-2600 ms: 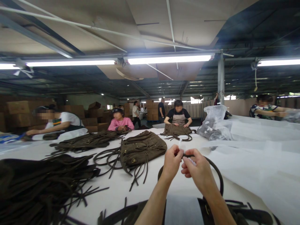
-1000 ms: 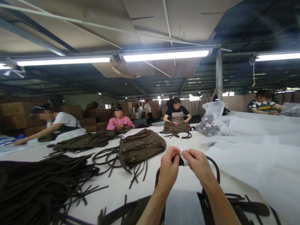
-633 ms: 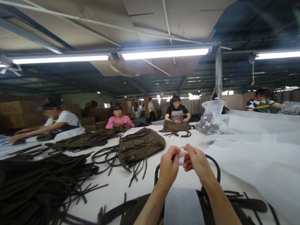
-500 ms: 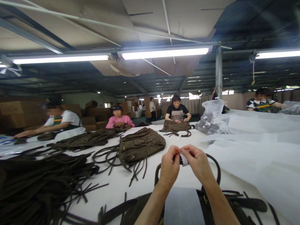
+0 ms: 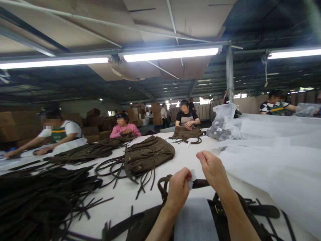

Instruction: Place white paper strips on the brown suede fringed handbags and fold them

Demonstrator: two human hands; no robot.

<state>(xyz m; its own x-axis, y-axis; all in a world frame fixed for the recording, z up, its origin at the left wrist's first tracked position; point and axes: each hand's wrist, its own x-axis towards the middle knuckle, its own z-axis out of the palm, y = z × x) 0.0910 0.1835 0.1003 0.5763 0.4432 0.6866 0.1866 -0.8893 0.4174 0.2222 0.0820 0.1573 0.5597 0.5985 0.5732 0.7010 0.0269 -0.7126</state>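
Pinches a small white scrap (image 5: 192, 174) in the closed left hand (image 5: 178, 186), just above the dark handle (image 5: 202, 183) of the nearest bag (image 5: 135, 229). Holds the right hand (image 5: 213, 169) raised and clear of the left, with fingertips drawn close; cannot tell whether shut on anything. Judged as a step of working the scrap at the handle; cannot tell whether fitting or removing.

For the next move: bring the right hand down to the handle, steady the strap against the table, and take the scrap by its edge, it being thin and easily dropped. Avoid dragging the pale sheet (image 5: 193, 217) laid across the bag.

Works at a long white table (image 5: 175, 157) carrying more brown bags (image 5: 147, 155), a heap of loose dark straps (image 5: 45, 201) at the left, white sheeting (image 5: 271, 160) at the right and a clear plastic sack (image 5: 224, 125) beyond. Shares the table with other people at the far and left edges, hands on bags. Overhead, fluorescent tubes (image 5: 170, 54) under bare roof panels; behind, stacked cardboard cartons (image 5: 95, 124).
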